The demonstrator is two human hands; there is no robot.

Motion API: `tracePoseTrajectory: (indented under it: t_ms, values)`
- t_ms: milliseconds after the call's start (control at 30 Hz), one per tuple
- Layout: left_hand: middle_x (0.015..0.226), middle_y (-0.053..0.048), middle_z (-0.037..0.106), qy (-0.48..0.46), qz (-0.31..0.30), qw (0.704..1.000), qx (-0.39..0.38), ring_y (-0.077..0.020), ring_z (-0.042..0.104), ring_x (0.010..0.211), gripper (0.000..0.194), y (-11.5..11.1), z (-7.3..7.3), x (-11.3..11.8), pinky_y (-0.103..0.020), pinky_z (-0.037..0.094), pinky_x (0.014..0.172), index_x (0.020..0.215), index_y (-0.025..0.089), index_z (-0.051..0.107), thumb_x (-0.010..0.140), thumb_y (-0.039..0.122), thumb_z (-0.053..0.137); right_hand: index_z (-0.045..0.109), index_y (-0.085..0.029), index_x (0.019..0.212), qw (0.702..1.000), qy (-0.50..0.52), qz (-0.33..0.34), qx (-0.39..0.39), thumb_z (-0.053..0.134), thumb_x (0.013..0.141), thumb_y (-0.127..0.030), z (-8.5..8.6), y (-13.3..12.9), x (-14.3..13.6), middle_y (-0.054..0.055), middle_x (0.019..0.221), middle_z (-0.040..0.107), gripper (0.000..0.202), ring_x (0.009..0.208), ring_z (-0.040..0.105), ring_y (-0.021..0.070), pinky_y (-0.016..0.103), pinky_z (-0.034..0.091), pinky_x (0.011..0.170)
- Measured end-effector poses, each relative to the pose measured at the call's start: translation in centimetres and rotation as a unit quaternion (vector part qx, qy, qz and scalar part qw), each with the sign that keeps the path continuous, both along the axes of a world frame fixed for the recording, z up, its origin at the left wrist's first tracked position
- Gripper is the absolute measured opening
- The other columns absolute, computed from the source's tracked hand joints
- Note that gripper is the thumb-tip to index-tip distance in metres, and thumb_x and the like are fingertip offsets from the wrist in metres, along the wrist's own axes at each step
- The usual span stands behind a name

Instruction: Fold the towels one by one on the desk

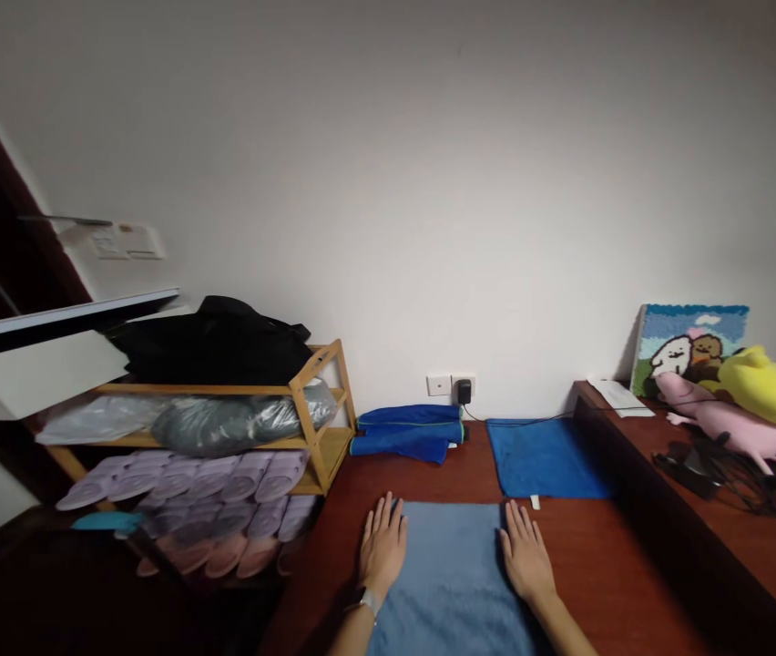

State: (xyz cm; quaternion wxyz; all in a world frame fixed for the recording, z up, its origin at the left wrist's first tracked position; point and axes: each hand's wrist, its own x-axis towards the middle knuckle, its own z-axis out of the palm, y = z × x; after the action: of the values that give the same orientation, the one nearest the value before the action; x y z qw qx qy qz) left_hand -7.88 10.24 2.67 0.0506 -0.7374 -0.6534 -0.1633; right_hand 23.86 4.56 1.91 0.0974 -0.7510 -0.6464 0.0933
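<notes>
A grey-blue cloth (453,565) lies spread on the reddish-brown wooden desk (607,565), running out of view at the bottom. My left hand (383,544) rests flat on its left edge near the far corner, fingers extended; a watch sits on that wrist. On the opposite edge my right hand (525,553) lies flat too, with its fingers stretched forward. Neither hand grips anything. Beyond, a bright blue cloth (548,460) is spread near the wall, and rolled or folded dark blue cloths (408,433) lie to its left.
Left of the desk stands a wooden rack (320,419) with a black bag (214,342) on top and purple slippers (248,476) below. A charger (464,392) is plugged into the wall, its cable crossing the desk. Plush toys (770,387) sit on the raised right-hand surface.
</notes>
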Motion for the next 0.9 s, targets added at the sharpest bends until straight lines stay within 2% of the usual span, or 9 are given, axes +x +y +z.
tracePoseTrajectory:
  t_ms: [100, 267, 333, 400, 500, 667, 733, 800, 900]
  values:
    - [0.158, -0.011, 0.048, -0.028, -0.040, 0.997, 0.061, -0.0268, 0.040, 0.148, 0.050, -0.6, 0.9, 3.2, -0.049, 0.034, 0.122, 0.143, 0.018, 0.059, 0.103, 0.032, 0.031, 0.021, -0.014, 0.161, 1.000, -0.009, 0.003, -0.019, 0.013, 0.100, -0.047, -0.2, -0.1, -0.1, 0.001, 0.168, 0.017, 0.069, 0.156, 0.014, 0.0212, 0.041, 0.015, 0.127]
    - [0.159, -0.002, 0.047, -0.050, -0.229, 0.972, 0.007, -0.0220, 0.039, 0.148, 0.050, -2.6, 1.0, 13.6, -0.045, 0.032, 0.124, 0.150, 0.029, 0.050, 0.105, 0.041, 0.032, 0.020, -0.011, 0.160, 0.999, -0.028, 0.012, -0.024, 0.014, 0.100, -0.043, -0.5, 0.0, 0.0, 0.002, 0.168, 0.016, 0.068, 0.156, 0.012, 0.0222, 0.042, 0.014, 0.128]
    - [0.161, -0.002, 0.045, -0.061, -0.244, 0.968, -0.026, -0.0218, 0.037, 0.150, 0.050, -3.1, 0.4, 16.8, -0.046, 0.029, 0.125, 0.151, 0.032, 0.048, 0.106, 0.047, 0.030, 0.022, -0.012, 0.160, 0.999, -0.030, 0.022, -0.025, 0.015, 0.100, -0.042, -0.9, 0.1, 0.1, 0.002, 0.168, 0.016, 0.067, 0.156, 0.012, 0.0221, 0.041, 0.014, 0.128]
    - [0.161, -0.001, 0.044, -0.067, -0.238, 0.968, -0.047, -0.0218, 0.036, 0.150, 0.052, -3.1, -0.4, 18.0, -0.047, 0.028, 0.125, 0.152, 0.035, 0.045, 0.106, 0.050, 0.027, 0.024, -0.011, 0.159, 0.999, -0.031, 0.024, -0.020, 0.016, 0.100, -0.042, -1.4, 0.2, 0.3, 0.003, 0.168, 0.016, 0.067, 0.156, 0.012, 0.0221, 0.041, 0.015, 0.128]
    - [0.163, -0.002, 0.040, -0.059, -0.203, 0.976, -0.056, -0.0233, 0.033, 0.152, 0.055, -2.2, -1.4, 15.7, -0.050, 0.025, 0.126, 0.154, 0.035, 0.042, 0.105, 0.054, 0.026, 0.024, -0.008, 0.159, 0.999, -0.033, 0.017, 0.004, 0.016, 0.101, -0.045, -2.4, 0.4, 0.4, 0.006, 0.168, 0.017, 0.069, 0.156, 0.014, 0.0231, 0.042, 0.016, 0.127]
    - [0.165, -0.006, 0.035, -0.005, -0.052, 0.997, -0.063, -0.0275, 0.028, 0.154, 0.060, 0.0, -1.9, 5.3, -0.052, 0.023, 0.125, 0.157, 0.027, 0.038, 0.104, 0.053, 0.029, 0.022, -0.006, 0.159, 0.999, -0.038, 0.011, 0.022, 0.015, 0.101, -0.046, -3.3, 0.4, 0.4, 0.007, 0.168, 0.018, 0.071, 0.156, 0.015, 0.0238, 0.043, 0.016, 0.128]
    - [0.165, -0.006, 0.034, 0.013, -0.022, 0.998, -0.065, -0.0260, 0.028, 0.153, 0.060, 0.5, -1.9, 1.8, -0.049, 0.025, 0.125, 0.158, 0.025, 0.036, 0.104, 0.050, 0.030, 0.023, -0.006, 0.159, 0.999, -0.037, 0.005, 0.026, 0.015, 0.101, -0.045, -3.5, 0.6, 0.3, 0.008, 0.167, 0.019, 0.070, 0.156, 0.015, 0.0238, 0.043, 0.016, 0.128]
    - [0.165, -0.005, 0.033, 0.024, -0.020, 0.997, -0.070, -0.0244, 0.029, 0.153, 0.060, 0.8, -1.9, -0.1, -0.046, 0.027, 0.124, 0.158, 0.023, 0.035, 0.104, 0.048, 0.031, 0.023, -0.005, 0.158, 0.999, -0.035, 0.001, 0.029, 0.018, 0.100, -0.043, -3.6, 1.0, 0.2, 0.009, 0.167, 0.020, 0.070, 0.156, 0.017, 0.0240, 0.042, 0.016, 0.128]
    - [0.164, -0.008, 0.035, 0.028, -0.016, 0.997, -0.073, -0.0247, 0.032, 0.152, 0.060, 0.7, -1.5, -0.7, -0.046, 0.028, 0.124, 0.157, 0.020, 0.037, 0.103, 0.047, 0.032, 0.026, -0.005, 0.158, 0.999, -0.037, 0.000, 0.022, 0.022, 0.100, -0.041, -3.1, 1.7, 0.0, 0.010, 0.167, 0.022, 0.069, 0.155, 0.019, 0.0243, 0.041, 0.017, 0.127]
